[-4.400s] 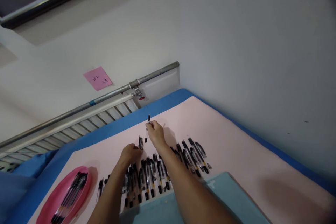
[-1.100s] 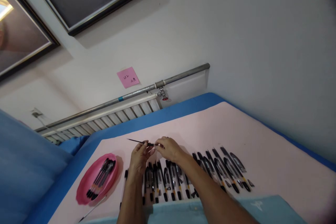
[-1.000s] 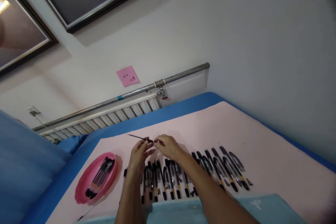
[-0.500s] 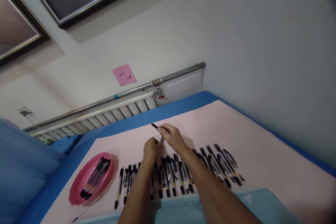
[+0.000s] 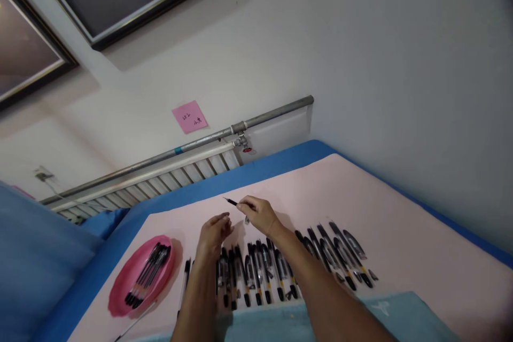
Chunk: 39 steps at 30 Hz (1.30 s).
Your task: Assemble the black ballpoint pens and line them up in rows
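Note:
My right hand [image 5: 260, 215] is closed on a thin black pen part [image 5: 231, 202] whose tip points up-left; a small clear piece shows under its fingers. My left hand [image 5: 213, 231] hovers just left of it with fingers curled loosely, and I see nothing in it. Both hands are above a row of black and clear pens [image 5: 256, 273] lying side by side on a pink mat [image 5: 401, 246]. A second group of pens [image 5: 334, 251] lies to the right.
A pink tray [image 5: 120, 294] with several black pens sits at the left of the mat. A blue cloth [image 5: 276, 163] borders the mat, a teal cloth [image 5: 380, 318] lies nearest me. A radiator, a pipe and a pink sticky note [image 5: 189, 116] are on the wall behind.
The hands came apart: my left hand let go of the thin pen part and dropped back, while my right hand keeps it, tip turned up-left. The camera shifted slightly.

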Each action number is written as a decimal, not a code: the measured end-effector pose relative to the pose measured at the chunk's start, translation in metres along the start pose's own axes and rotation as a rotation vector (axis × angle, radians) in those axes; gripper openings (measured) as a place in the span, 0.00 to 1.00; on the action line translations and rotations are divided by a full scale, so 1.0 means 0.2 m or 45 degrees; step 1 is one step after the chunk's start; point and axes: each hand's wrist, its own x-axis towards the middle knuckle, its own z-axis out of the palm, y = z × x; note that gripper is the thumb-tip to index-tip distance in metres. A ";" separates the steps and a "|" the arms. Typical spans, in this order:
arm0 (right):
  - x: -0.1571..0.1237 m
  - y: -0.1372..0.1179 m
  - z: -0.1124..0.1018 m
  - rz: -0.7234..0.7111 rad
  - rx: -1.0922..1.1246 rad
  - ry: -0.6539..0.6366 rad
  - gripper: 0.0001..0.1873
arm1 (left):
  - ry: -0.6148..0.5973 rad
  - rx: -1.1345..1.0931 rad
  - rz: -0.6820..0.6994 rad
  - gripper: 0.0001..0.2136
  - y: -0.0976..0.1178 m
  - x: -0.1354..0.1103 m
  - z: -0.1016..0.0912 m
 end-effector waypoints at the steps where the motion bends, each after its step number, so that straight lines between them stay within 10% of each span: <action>1: -0.01 0.00 0.02 -0.007 -0.041 -0.054 0.09 | -0.003 -0.106 0.001 0.04 0.01 -0.01 -0.04; 9: -0.06 0.02 0.15 -0.043 -0.344 -0.304 0.10 | 0.013 -0.823 -0.148 0.06 0.02 -0.06 -0.19; 30: -0.14 -0.07 0.28 -0.178 -1.022 -0.198 0.07 | 0.040 -0.893 -0.124 0.05 -0.04 -0.08 -0.18; 39: -0.15 -0.07 0.31 -0.092 -0.757 -0.261 0.06 | -0.018 -0.941 -0.170 0.04 -0.04 -0.07 -0.20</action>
